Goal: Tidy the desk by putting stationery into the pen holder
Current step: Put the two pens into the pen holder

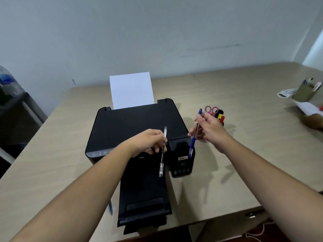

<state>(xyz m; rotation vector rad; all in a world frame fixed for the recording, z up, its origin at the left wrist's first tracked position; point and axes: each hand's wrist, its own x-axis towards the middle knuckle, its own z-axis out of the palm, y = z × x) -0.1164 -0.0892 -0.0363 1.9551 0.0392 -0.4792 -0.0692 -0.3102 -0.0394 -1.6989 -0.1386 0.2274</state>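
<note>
Near the centre of the frame the left hand (148,141) is closed around a clear pen (162,151), fingers wrapped about its upper half; the pen runs nearly straight up and down the picture, its top poking out above the knuckles and its longer lower part hanging below the hand, over the black printer (132,126). Just right of centre the right hand (208,127) pinches a blue pen (194,135) between thumb and fingers at mid-barrel; this pen slants, its blue end up beside the fingertips and its other blue end down and to the left, over the printer's front right corner. The two pens are near each other but apart.

The pen holder (220,117) stands on the desk (244,154) just behind the right hand, right of centre, largely hidden by the knuckles; pink scissors (211,109) and red and yellow markers stick up from it. A white sheet (132,89) stands upright at the back of the printer. At the upper right edge a second, tan holder (304,92) with pens sits well apart
</note>
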